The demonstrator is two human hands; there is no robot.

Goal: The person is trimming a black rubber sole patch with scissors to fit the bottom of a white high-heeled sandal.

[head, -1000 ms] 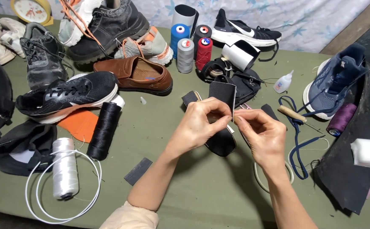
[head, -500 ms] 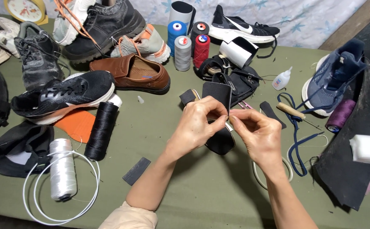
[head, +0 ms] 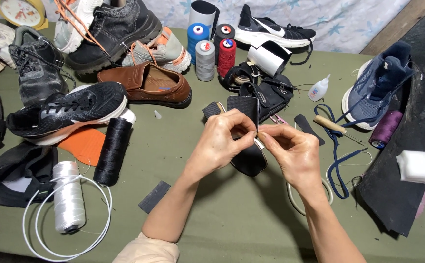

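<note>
Hands pinched together on black sole piece (head: 249,158), left hand (head: 222,143), right hand (head: 293,153), glue bottle (head: 318,88) upright nearby

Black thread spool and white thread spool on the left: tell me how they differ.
The black thread spool is dark and lies bare on the green table; the white thread spool is glossy white and lies inside a loop of white cord. The black one lies tilted, its top toward the black sneaker; the white one lies nearly straight and nearer the camera. Both are long cones lying on their sides.
</note>
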